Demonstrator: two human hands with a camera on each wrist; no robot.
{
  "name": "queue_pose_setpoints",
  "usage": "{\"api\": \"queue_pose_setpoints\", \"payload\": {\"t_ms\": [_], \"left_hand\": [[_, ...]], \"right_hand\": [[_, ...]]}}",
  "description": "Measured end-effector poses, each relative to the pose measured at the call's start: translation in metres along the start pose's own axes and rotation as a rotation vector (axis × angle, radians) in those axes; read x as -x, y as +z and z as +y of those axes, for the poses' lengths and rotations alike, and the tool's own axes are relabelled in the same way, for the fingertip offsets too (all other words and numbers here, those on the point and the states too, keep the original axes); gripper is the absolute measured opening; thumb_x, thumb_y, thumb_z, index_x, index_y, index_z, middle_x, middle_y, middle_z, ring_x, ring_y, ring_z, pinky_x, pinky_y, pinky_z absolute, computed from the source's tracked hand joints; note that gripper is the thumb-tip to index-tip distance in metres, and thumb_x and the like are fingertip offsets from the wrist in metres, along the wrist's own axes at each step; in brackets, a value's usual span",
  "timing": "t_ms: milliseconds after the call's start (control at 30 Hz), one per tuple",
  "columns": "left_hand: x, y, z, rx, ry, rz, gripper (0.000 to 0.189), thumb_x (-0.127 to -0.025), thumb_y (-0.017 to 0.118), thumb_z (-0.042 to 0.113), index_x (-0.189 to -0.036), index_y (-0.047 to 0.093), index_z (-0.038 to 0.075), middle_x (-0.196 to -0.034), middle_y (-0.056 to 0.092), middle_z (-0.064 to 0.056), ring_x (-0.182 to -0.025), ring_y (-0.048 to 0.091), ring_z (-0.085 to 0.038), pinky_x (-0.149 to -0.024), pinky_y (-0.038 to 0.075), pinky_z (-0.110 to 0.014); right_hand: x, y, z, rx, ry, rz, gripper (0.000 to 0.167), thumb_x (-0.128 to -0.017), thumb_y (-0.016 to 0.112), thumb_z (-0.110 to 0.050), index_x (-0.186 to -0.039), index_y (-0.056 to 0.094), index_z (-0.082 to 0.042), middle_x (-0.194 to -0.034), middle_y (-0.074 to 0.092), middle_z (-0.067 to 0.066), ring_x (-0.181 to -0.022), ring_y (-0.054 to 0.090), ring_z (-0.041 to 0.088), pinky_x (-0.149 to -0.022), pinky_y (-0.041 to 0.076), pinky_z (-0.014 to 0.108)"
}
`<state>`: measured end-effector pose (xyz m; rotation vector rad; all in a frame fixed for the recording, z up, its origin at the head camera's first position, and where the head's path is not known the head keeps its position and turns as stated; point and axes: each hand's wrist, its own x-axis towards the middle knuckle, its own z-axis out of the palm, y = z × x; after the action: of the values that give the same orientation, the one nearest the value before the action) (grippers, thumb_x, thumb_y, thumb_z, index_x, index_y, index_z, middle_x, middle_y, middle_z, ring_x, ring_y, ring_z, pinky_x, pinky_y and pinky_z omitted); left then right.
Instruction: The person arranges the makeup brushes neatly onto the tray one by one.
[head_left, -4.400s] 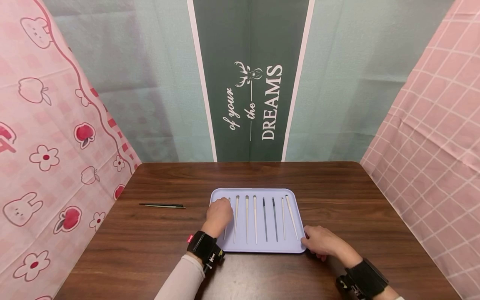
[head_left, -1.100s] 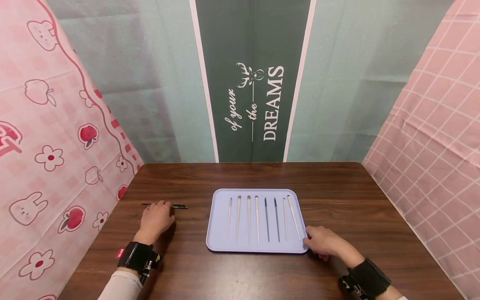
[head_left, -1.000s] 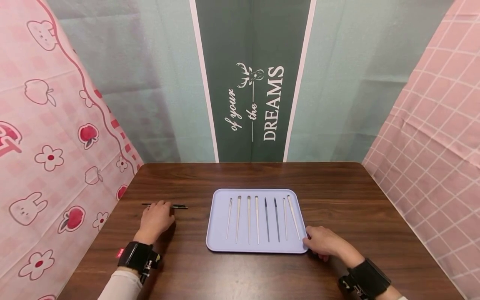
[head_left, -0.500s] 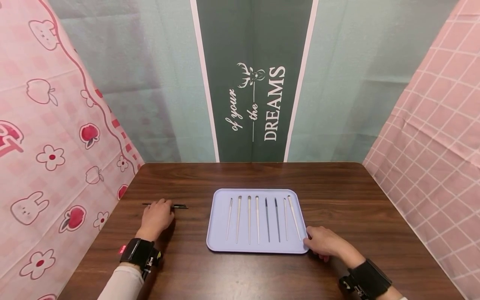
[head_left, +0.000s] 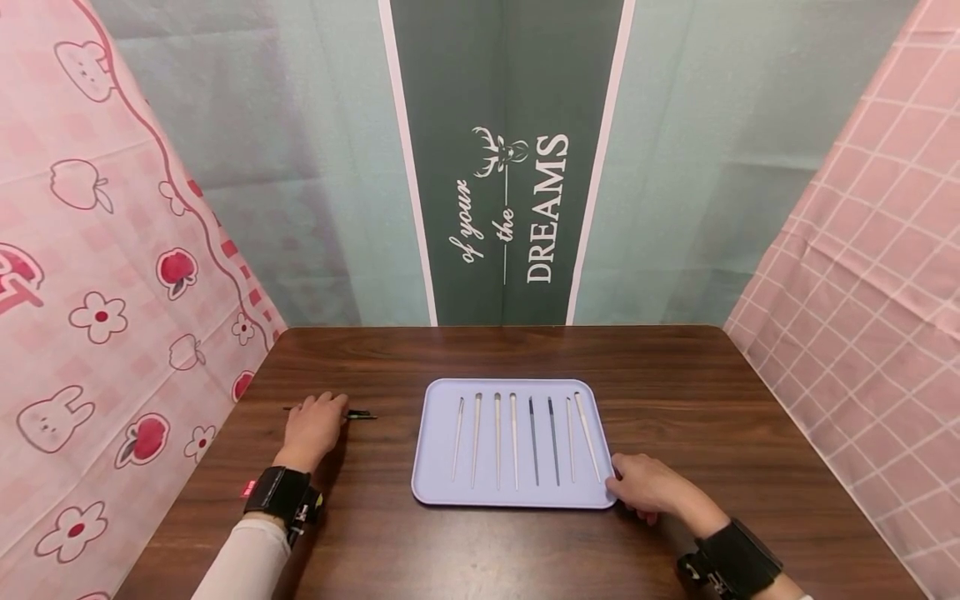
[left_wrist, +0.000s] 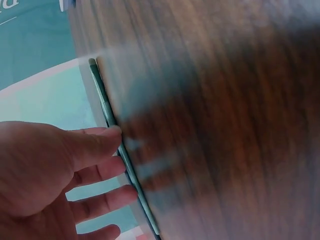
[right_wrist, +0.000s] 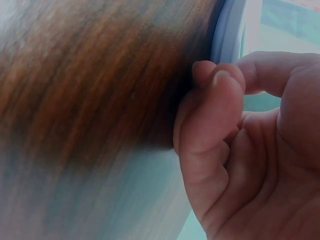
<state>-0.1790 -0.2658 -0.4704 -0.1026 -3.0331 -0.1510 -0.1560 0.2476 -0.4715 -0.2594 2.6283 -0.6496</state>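
At the table's left, my left hand (head_left: 315,429) bends over slim makeup brushes (head_left: 363,415) lying crosswise, with their ends showing on both sides of it. In the left wrist view its thumb and fingertips pinch a green-handled makeup brush (left_wrist: 131,167), which has a darker handle close alongside; the other fingers are spread. A pale lilac tray (head_left: 435,475) holds several makeup brushes in a row, pale-handled ones (head_left: 497,442) and two dark ones (head_left: 534,442). My right hand (head_left: 648,483) grips the tray's right edge near the front corner, its fingers curled in the right wrist view.
The dark wood table (head_left: 480,550) reaches back to a green and teal curtain (head_left: 502,167) with white lettering. A pink patterned cloth (head_left: 97,317) hangs at the left, a pink checked one (head_left: 877,250) at the right. Each wrist wears a black strapped camera.
My left hand has left the tray's left side for the brushes at the table's left; lately it shifts only slightly there. The right hand stays at the tray's edge.
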Motion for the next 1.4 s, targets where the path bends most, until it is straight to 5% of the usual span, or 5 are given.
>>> {"api": "queue_pose_setpoints", "payload": {"t_ms": [333, 600, 767, 1000, 1400], "left_hand": [[-0.001, -0.005, -0.003, 0.004, 0.044, -0.007, 0.022, -0.09, 0.071, 0.01, -0.078, 0.053, 0.015, -0.083, 0.055, -0.007, -0.086, 0.056, -0.036, -0.078, 0.049, -0.062], [-0.002, -0.001, -0.01, 0.028, 0.106, -0.067, 0.019, -0.092, 0.071, 0.01, -0.082, 0.056, 0.013, -0.08, 0.05, -0.004, -0.078, 0.052, -0.026, -0.067, 0.047, -0.044], [0.0, 0.004, -0.008, 0.037, 0.103, -0.061, 0.016, -0.093, 0.067, 0.005, -0.082, 0.056, 0.009, -0.081, 0.054, -0.005, -0.082, 0.059, -0.028, -0.07, 0.051, -0.046], [0.003, 0.003, 0.01, 0.028, 0.076, -0.042, 0.011, -0.094, 0.063, 0.005, -0.086, 0.057, 0.002, -0.086, 0.06, -0.015, -0.087, 0.064, -0.038, -0.073, 0.054, -0.053], [-0.003, -0.001, 0.047, 0.098, 0.001, -0.007, 0.014, -0.095, 0.061, 0.01, -0.085, 0.059, 0.0, -0.079, 0.061, -0.013, -0.073, 0.066, -0.034, -0.063, 0.053, -0.05]], "right_hand": [[-0.001, 0.001, 0.0, -0.005, 0.005, -0.016, 0.017, -0.094, 0.061, -0.014, -0.08, 0.052, -0.009, -0.062, 0.055, 0.006, -0.047, 0.055, 0.019, -0.041, 0.048, 0.031], [-0.002, 0.002, 0.0, -0.003, 0.009, -0.014, 0.017, -0.094, 0.062, -0.015, -0.081, 0.052, -0.009, -0.063, 0.055, 0.006, -0.048, 0.055, 0.019, -0.041, 0.049, 0.031], [-0.002, 0.003, 0.001, -0.005, 0.01, -0.014, 0.017, -0.094, 0.062, -0.015, -0.081, 0.052, -0.009, -0.063, 0.055, 0.006, -0.048, 0.055, 0.019, -0.041, 0.049, 0.031], [-0.002, 0.001, 0.0, -0.003, 0.016, -0.021, 0.017, -0.094, 0.061, -0.015, -0.081, 0.052, -0.009, -0.064, 0.055, 0.006, -0.048, 0.056, 0.019, -0.042, 0.049, 0.031], [-0.002, 0.001, 0.0, -0.006, 0.021, -0.024, 0.016, -0.094, 0.061, -0.015, -0.082, 0.053, -0.009, -0.064, 0.055, 0.006, -0.049, 0.055, 0.019, -0.042, 0.049, 0.031]]}}
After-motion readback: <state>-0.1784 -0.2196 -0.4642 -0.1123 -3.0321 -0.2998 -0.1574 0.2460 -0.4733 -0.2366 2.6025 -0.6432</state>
